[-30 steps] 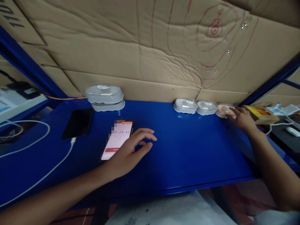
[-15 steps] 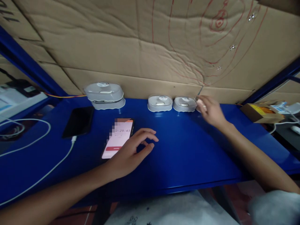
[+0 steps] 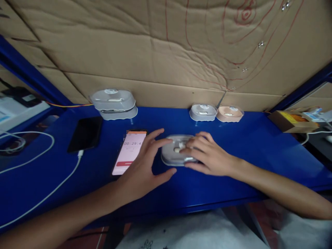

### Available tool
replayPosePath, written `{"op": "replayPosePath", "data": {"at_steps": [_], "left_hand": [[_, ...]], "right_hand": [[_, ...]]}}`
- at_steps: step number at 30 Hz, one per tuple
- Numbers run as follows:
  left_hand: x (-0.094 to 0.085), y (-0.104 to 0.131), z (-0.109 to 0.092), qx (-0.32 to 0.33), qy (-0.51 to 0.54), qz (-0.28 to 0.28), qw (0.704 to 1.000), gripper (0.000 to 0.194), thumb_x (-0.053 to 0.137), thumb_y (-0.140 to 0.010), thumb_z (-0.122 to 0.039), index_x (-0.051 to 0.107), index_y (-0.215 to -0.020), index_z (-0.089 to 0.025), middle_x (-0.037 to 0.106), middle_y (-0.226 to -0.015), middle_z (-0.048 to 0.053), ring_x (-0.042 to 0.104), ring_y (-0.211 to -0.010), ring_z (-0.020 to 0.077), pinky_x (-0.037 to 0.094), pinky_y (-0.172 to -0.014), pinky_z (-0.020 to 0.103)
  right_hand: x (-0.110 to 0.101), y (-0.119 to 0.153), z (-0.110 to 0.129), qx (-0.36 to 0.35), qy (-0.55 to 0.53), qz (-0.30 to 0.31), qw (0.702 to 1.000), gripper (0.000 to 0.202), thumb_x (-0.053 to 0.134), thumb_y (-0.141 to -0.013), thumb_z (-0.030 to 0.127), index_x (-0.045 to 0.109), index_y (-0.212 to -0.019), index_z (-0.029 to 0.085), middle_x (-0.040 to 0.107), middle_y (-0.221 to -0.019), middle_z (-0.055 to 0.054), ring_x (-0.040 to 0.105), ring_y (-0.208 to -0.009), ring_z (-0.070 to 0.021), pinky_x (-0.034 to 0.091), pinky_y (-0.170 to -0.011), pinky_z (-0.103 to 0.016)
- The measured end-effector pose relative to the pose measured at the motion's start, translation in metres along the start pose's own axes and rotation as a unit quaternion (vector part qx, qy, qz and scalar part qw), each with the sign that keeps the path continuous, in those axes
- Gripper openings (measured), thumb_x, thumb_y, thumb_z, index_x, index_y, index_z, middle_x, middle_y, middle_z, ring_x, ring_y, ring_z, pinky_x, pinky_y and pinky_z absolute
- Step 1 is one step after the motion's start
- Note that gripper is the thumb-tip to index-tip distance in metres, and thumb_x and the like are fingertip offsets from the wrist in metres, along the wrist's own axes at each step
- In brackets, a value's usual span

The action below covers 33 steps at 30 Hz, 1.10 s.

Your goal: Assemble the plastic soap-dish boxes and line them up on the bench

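A grey oval box with a clear lid [image 3: 169,152] lies on the blue table [image 3: 207,193] between my hands. My right hand [image 3: 210,154] grips its right side, fingers over the lid. At its left end my left hand [image 3: 147,162] is spread, thumb and fingers apart, holding nothing. Near the cardboard wall stand another grey box [image 3: 203,112] and, beside it, a pink box [image 3: 230,114]. Two more grey boxes [image 3: 114,102] are stacked at the back left.
A lit phone [image 3: 128,152] showing a timer lies partly under my left hand. Left of it is a dark phone [image 3: 85,135] with a white cable [image 3: 64,180]. An open cardboard carton [image 3: 287,122] stands at the right edge.
My right hand has left the pink box at the back and now grips a grey box nearer the front. That grey box has left the back row. My left hand has opened wider.
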<state>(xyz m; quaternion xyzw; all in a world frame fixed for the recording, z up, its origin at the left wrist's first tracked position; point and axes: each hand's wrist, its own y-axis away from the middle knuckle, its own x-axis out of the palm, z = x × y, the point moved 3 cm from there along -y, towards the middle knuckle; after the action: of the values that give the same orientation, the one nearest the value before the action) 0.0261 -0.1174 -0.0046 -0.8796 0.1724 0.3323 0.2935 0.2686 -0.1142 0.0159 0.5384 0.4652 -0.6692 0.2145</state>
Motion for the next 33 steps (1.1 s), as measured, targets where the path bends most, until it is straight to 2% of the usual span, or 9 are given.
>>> {"op": "replayPosePath", "data": {"at_steps": [3,7,11,15,19,21,25,29,33], "left_hand": [[0.013,0.005,0.005,0.017,0.014,0.068,0.997,0.088,0.083,-0.090,-0.036,0.028,-0.159,-0.039,0.030,-0.170,0.014,0.036,-0.159,0.0399,0.043,-0.125,0.059],[0.017,0.006,0.011,0.005,-0.006,0.054,0.999,0.077,0.066,-0.100,-0.021,0.022,-0.161,-0.039,0.033,-0.169,0.014,0.040,-0.158,0.0349,0.044,-0.125,0.058],[0.014,0.005,0.012,-0.018,-0.016,0.042,0.999,0.078,0.068,-0.100,-0.027,0.022,-0.162,-0.037,0.030,-0.171,0.015,0.040,-0.158,0.0362,0.045,-0.124,0.058],[0.016,0.007,0.012,-0.010,-0.022,0.063,0.998,0.079,0.069,-0.101,-0.031,0.020,-0.163,-0.036,0.029,-0.173,0.016,0.035,-0.161,0.0374,0.041,-0.127,0.059],[0.018,0.009,0.015,-0.016,-0.004,0.070,0.997,0.085,0.073,-0.098,-0.036,0.020,-0.164,-0.037,0.031,-0.172,0.016,0.035,-0.161,0.0390,0.040,-0.127,0.061],[0.018,0.008,0.014,-0.019,0.011,0.075,0.997,0.086,0.074,-0.097,-0.035,0.020,-0.164,-0.037,0.033,-0.171,0.015,0.038,-0.159,0.0385,0.041,-0.126,0.060],[0.018,0.008,0.011,-0.012,0.028,0.081,0.996,0.087,0.073,-0.096,-0.031,0.019,-0.163,-0.037,0.037,-0.169,0.015,0.043,-0.156,0.0368,0.042,-0.126,0.058],[0.018,0.008,0.010,-0.004,0.031,0.073,0.997,0.089,0.075,-0.095,-0.031,0.019,-0.164,-0.036,0.032,-0.172,0.016,0.037,-0.160,0.0380,0.041,-0.127,0.058],[0.017,0.010,0.012,-0.014,0.032,0.069,0.997,0.088,0.076,-0.093,-0.032,0.022,-0.164,-0.035,0.033,-0.172,0.015,0.040,-0.158,0.0373,0.041,-0.126,0.057]], "right_hand": [[-0.010,0.014,0.018,-0.029,-0.008,-0.006,1.000,0.033,0.058,-0.109,0.042,0.067,-0.131,0.019,0.073,-0.122,-0.011,0.066,-0.114,-0.0241,0.050,-0.099,-0.041],[-0.002,0.016,-0.004,-0.001,-0.010,-0.030,1.000,0.032,0.061,-0.107,0.035,0.066,-0.134,0.020,0.072,-0.125,-0.012,0.066,-0.116,-0.0264,0.054,-0.097,-0.043],[0.004,0.018,-0.024,0.025,-0.047,-0.050,0.997,0.033,0.069,-0.103,0.035,0.066,-0.133,0.022,0.067,-0.129,-0.013,0.061,-0.133,-0.0310,0.052,-0.109,-0.052],[0.002,0.016,-0.024,0.039,-0.139,-0.009,0.989,0.039,0.076,-0.098,0.042,0.066,-0.129,0.021,0.055,-0.152,-0.016,0.039,-0.159,-0.0353,0.044,-0.123,-0.056],[-0.004,0.014,-0.027,0.074,-0.256,-0.031,0.963,0.030,0.067,-0.105,0.033,0.065,-0.133,0.024,0.070,-0.133,-0.010,0.065,-0.134,-0.0219,0.056,-0.114,-0.041],[-0.004,0.016,-0.030,0.088,-0.267,-0.037,0.959,0.041,0.072,-0.102,0.038,0.063,-0.140,0.024,0.070,-0.134,-0.011,0.067,-0.130,-0.0227,0.057,-0.113,-0.042],[0.000,0.023,-0.030,0.079,-0.250,0.034,0.964,0.079,0.083,-0.089,0.054,0.053,-0.156,0.027,0.046,-0.167,-0.016,0.049,-0.153,-0.0322,0.047,-0.123,-0.052],[-0.005,0.025,-0.038,0.103,-0.264,-0.027,0.959,0.060,0.073,-0.100,0.045,0.054,-0.155,0.031,0.056,-0.159,-0.012,0.054,-0.149,-0.0295,0.047,-0.123,-0.053],[0.002,0.030,-0.057,0.186,-0.191,-0.063,0.962,0.054,0.069,-0.102,0.046,0.056,-0.152,0.030,0.054,-0.159,-0.014,0.050,-0.152,-0.0319,0.041,-0.126,-0.059]]}}
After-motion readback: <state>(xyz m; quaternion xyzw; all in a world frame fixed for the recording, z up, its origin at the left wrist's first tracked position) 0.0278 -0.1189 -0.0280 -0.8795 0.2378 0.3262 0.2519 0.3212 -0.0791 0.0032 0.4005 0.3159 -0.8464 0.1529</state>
